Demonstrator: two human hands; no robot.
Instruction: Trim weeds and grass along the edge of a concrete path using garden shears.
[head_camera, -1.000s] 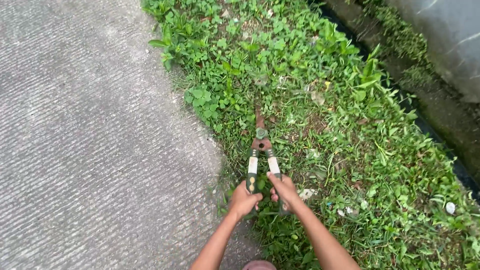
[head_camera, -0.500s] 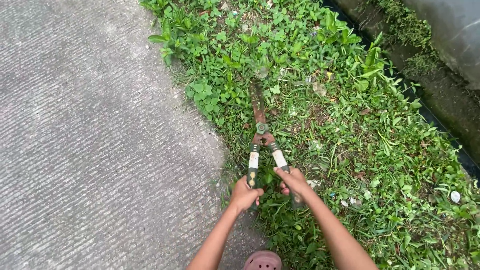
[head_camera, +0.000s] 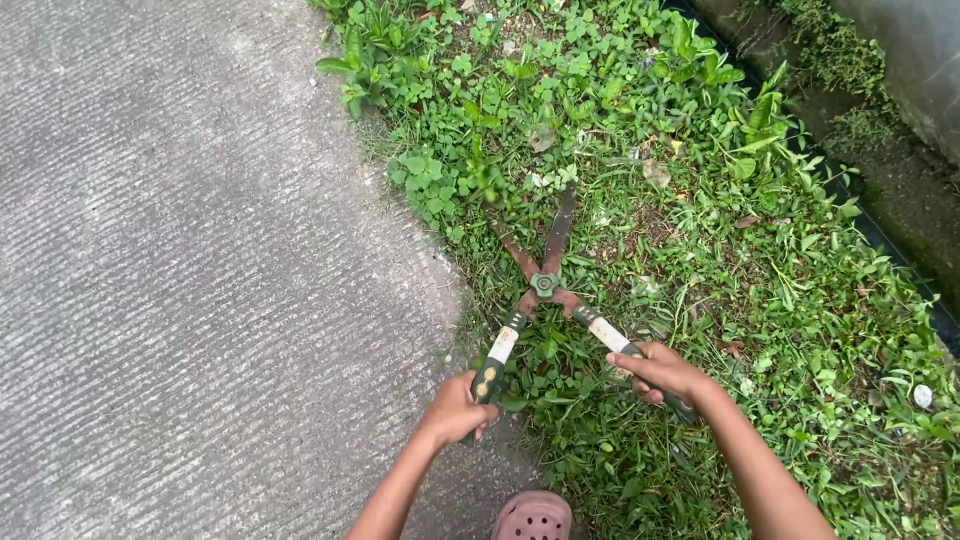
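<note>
**Head view: hedge shears spread open at the edge of the verge**

While both hands grip the handles, the hedge shears (head_camera: 545, 285) lie low over the grass strip (head_camera: 700, 300), pointing away from the person. Blades rusty brown, crossed in an open X above the green pivot nut; tips apart, one toward the pavement side, the longer one angled up and right. Handles splayed wide, white bands below the pivot, dark green grips at the ends.

Left hand (head_camera: 455, 410): fingers curled tight round the left grip, fist sitting right at the border between the concrete pavement (head_camera: 200, 280) and the grass.

Right hand (head_camera: 665, 372): fingers wrapped over the right grip, held out over the grass, well apart from the left hand.

Surroundings: broad-leaved weeds (head_camera: 480, 120) just beyond the blade tips. Pink perforated clog (head_camera: 532, 516) at the bottom edge, between the forearms. Dark drain channel (head_camera: 890, 190) and a grey wall (head_camera: 915, 50) along the far right.
</note>
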